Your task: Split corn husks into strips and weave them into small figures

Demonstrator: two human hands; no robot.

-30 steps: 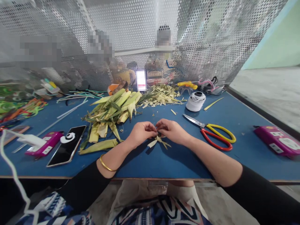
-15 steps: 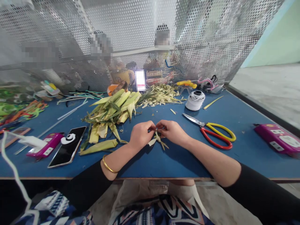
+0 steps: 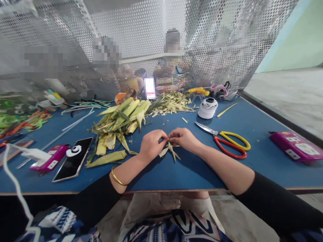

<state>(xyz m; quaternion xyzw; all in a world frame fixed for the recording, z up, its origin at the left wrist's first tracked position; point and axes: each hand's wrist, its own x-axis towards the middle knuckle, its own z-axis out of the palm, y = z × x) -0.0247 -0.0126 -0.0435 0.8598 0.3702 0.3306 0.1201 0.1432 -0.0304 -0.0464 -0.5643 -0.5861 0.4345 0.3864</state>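
Note:
My left hand [image 3: 152,144] and my right hand [image 3: 185,140] meet fingertip to fingertip above the blue table, each in a pinch. Between them is a small bundle of corn husk strips [image 3: 172,153], with pale pointed ends hanging below the fingers. The part right at the fingertips is hidden. Left of my hands lies a heap of green and yellow corn husks [image 3: 123,116], with one rolled husk [image 3: 107,158] at its near side. To the right rest scissors [image 3: 217,132] with one yellow and one red handle, blades partly apart.
Behind the scissors stands a spool of white string [image 3: 207,109]. Husk scraps [image 3: 174,102] are piled at the back near a yellow glue gun [image 3: 199,91]. A phone [image 3: 73,161] and purple power strips [image 3: 295,146] flank my arms. Perforated metal screens the back, people beyond.
My fingers have shifted slightly on the husk bundle, and a pale husk end now shows under my right hand. The whole view has turned a little to the right.

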